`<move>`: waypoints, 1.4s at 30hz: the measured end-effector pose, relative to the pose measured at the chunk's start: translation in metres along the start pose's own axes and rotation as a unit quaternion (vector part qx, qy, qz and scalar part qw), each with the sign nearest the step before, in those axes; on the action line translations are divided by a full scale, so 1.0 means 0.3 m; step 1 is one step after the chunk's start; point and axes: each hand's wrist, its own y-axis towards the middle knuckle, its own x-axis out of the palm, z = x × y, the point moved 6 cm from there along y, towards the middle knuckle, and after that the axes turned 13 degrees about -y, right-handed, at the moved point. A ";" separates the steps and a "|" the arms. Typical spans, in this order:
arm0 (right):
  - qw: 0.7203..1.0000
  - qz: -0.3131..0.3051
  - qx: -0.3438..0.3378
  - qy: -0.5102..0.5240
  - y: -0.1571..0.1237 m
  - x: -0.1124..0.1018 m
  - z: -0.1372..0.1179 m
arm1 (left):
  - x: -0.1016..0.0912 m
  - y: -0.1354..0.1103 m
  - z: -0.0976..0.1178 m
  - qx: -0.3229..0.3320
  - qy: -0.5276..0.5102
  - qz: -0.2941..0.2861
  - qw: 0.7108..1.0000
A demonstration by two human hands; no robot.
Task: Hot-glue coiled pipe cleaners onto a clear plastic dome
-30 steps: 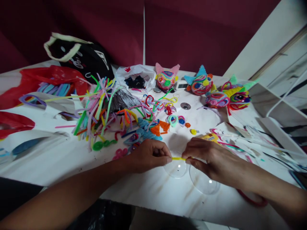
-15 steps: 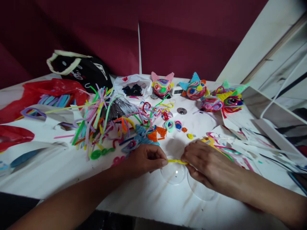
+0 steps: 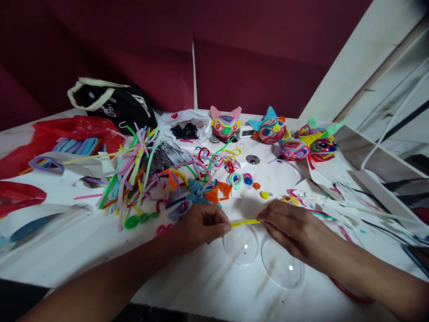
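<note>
A short yellow pipe cleaner [image 3: 245,222] is stretched between my two hands, just above the table. My left hand [image 3: 204,226] pinches one end between thumb and fingers. At the other end, the closed fingertips of my right hand [image 3: 291,228] grip it. Below lie two clear plastic half-spheres, a smaller-looking dome [image 3: 241,248] under the pipe cleaner and another dome [image 3: 281,266] partly beneath my right hand. Beyond my hands sit a small yellow coil [image 3: 264,195] and an orange coil [image 3: 256,186]. Blue and orange pipe-cleaner pieces [image 3: 197,192] lie past my left hand.
A heap of coloured pipe cleaners [image 3: 134,179] spreads on the left beside a red plastic bag [image 3: 80,123] and a black tote bag [image 3: 124,105]. Several decorated balls, one a pink-eared ball [image 3: 226,125], line the back. Paper scraps and a white tray [image 3: 378,156] are on the right.
My right hand has shifted slightly, its fingers now flatter and straighter, and the yellow pipe cleaner looks straighter. More of the right dome shows. The whole view has tilted up a little.
</note>
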 end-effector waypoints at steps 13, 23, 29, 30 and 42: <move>0.980 0.081 -0.081 -0.164 -0.009 -0.023 -0.027 | -0.001 0.006 -0.014 -0.006 -0.019 0.006 1.000; 0.977 0.128 -0.085 -0.149 -0.011 -0.056 -0.046 | 0.000 0.007 -0.020 0.001 -0.029 -0.006 1.000; 0.969 -0.028 0.154 0.194 -0.004 -0.005 0.044 | 0.003 0.003 -0.004 0.013 -0.035 -0.002 0.999; 0.977 -0.018 0.136 0.165 -0.005 -0.008 0.042 | 0.002 0.003 0.000 0.016 -0.038 0.001 0.999; 0.992 0.063 0.111 0.024 -0.011 -0.038 0.033 | 0.005 0.006 -0.013 0.026 -0.042 -0.004 0.999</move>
